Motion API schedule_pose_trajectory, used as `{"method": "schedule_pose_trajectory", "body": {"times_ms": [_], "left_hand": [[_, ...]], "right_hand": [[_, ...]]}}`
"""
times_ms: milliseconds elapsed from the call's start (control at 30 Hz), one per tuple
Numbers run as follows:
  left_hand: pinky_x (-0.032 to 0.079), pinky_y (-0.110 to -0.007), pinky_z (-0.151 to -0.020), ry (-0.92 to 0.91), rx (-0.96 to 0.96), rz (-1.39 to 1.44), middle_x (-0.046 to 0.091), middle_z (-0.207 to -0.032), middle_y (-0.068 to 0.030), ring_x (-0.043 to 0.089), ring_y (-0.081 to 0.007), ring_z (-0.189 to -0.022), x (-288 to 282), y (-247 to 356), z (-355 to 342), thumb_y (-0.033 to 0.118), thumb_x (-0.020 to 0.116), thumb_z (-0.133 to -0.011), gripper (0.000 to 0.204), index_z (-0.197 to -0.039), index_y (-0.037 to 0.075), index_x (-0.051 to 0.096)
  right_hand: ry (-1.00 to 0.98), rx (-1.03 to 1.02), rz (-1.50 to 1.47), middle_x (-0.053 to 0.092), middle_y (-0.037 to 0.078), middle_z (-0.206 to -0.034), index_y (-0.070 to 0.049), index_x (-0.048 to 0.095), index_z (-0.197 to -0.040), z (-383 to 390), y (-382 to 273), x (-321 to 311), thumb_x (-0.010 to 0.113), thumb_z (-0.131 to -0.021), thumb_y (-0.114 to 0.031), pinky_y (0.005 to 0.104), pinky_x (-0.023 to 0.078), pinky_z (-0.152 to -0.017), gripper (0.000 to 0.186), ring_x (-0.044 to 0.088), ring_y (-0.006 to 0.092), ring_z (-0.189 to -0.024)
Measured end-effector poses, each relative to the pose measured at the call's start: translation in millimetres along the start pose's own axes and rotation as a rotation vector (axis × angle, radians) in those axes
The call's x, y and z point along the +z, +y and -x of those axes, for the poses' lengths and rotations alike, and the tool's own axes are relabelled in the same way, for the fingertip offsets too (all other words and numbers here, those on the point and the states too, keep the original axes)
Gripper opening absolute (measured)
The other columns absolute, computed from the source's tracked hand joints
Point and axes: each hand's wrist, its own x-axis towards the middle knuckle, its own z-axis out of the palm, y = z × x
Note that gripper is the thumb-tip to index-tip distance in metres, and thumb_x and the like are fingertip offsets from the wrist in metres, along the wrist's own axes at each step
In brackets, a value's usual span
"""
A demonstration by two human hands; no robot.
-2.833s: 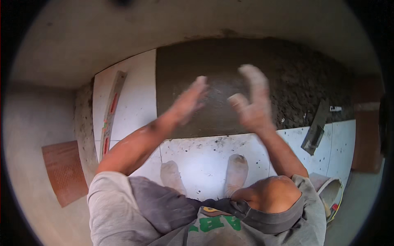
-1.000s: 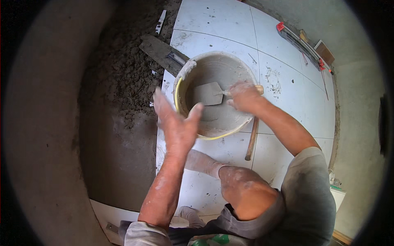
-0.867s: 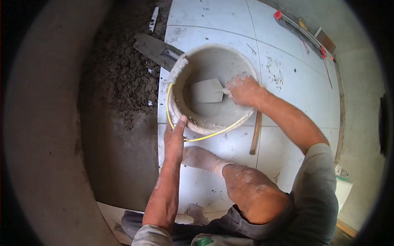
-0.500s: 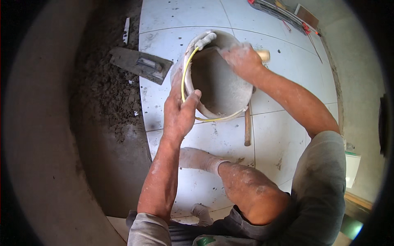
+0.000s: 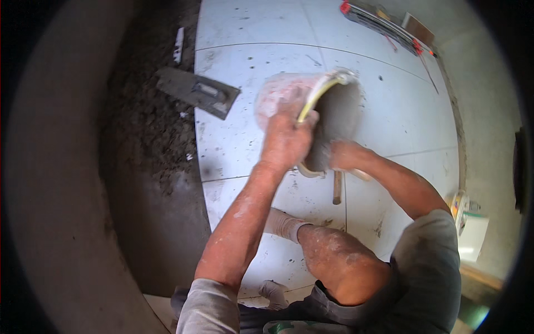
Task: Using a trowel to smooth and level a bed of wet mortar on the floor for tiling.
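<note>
A whitish, plaster-smeared bucket (image 5: pixel 266 100) with a yellow-sleeved wire handle is tipped, its mouth turned to the right. My left hand (image 5: pixel 290 133) is closed on its near-left rim, by the yellow sleeve (image 5: pixel 307 110). At the lower right of the mouth, my right hand (image 5: pixel 346 155) is closed round a tool whose pale wooden handle end (image 5: pixel 360 175) sticks out below the fist. The tool's working end is hidden, and the hand is blurred. Grey residue coats the bucket's inner wall (image 5: pixel 340 114). Just below the bucket, another wooden handle (image 5: pixel 337 189) lies on the tiles.
A flat plastering trowel (image 5: pixel 199 91) straddles the tile edge and the grey mortar bed (image 5: pixel 139 122) on the left. A white strip (image 5: pixel 178 44) lies on the mortar. A long tool with red ends (image 5: pixel 384 28) rests by the far-right wall. My bent knee (image 5: pixel 350 261) is close below.
The bucket has tipped over to the right, its mouth now facing sideways. My left hand moved right with it. My right hand came down from the far rim to the near right side.
</note>
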Motion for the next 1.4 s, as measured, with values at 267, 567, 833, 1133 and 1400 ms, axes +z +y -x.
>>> {"method": "schedule_pose_trajectory", "body": {"times_ms": [267, 567, 833, 1133, 1400], "left_hand": [[0.033, -0.048, -0.106, 0.065, 0.237, -0.045, 0.057, -0.117, -0.0317, 0.046, -0.0438, -0.123, 1.2, -1.0, -5.4, 0.023, 0.056, -0.091, 0.033, -0.115, 0.001, 0.060], [0.046, -0.041, -0.094, 0.224, -0.355, 0.573, 0.059, -0.120, -0.0122, 0.057, -0.0241, -0.110, -107.8, -77.5, -13.5, 0.051, 0.051, -0.094, 0.060, -0.127, 0.001, 0.054], [0.019, -0.051, -0.113, 0.438, -0.456, 0.313, 0.027, -0.152, -0.0202, 0.027, -0.0344, -0.141, -184.1, -92.6, 111.4, 0.064, 0.040, -0.092, 0.086, -0.147, -0.001, 0.026], [0.039, -0.040, -0.101, 0.925, -0.608, 0.323, 0.045, -0.140, -0.0170, 0.050, -0.0283, -0.123, -235.6, -32.2, 288.2, 0.047, 0.049, -0.097, 0.066, -0.139, -0.003, 0.041], [0.041, -0.040, -0.100, 1.409, -0.442, 0.258, 0.046, -0.139, -0.0179, 0.050, -0.0297, -0.123, -284.4, -14.9, 387.7, 0.044, 0.048, -0.098, 0.065, -0.138, -0.006, 0.039]], "right_hand": [[0.048, -0.077, -1.379, 0.059, 0.010, -0.075, 0.002, 0.058, -0.108, 25.6, -4.1, -2.9, 0.069, -0.068, -0.021, 0.0308, 0.050, -0.051, 0.047, 0.057, 0.0188, -0.057], [0.195, 0.046, -1.476, 0.054, 0.004, -0.073, 0.004, 0.056, -0.110, 29.3, 3.7, -51.8, 0.068, -0.070, -0.015, 0.0261, 0.048, -0.046, 0.046, 0.054, 0.0122, -0.057], [0.304, 0.000, -1.465, 0.054, 0.004, -0.070, 0.000, 0.057, -0.096, 37.8, -26.9, -51.4, 0.069, -0.069, -0.019, 0.0261, 0.045, -0.043, 0.035, 0.052, 0.0121, -0.050], [0.426, -0.091, -1.296, 0.053, 0.003, -0.076, 0.004, 0.054, -0.110, 70.0, -50.7, -78.5, 0.070, -0.069, -0.021, 0.0223, 0.047, -0.044, 0.050, 0.052, 0.0104, -0.055], [0.149, -0.425, -1.194, 0.053, 0.002, -0.078, 0.003, 0.054, -0.116, 30.3, -226.3, -106.3, 0.075, -0.068, -0.020, 0.0231, 0.048, -0.047, 0.056, 0.054, 0.0104, -0.057]]}}
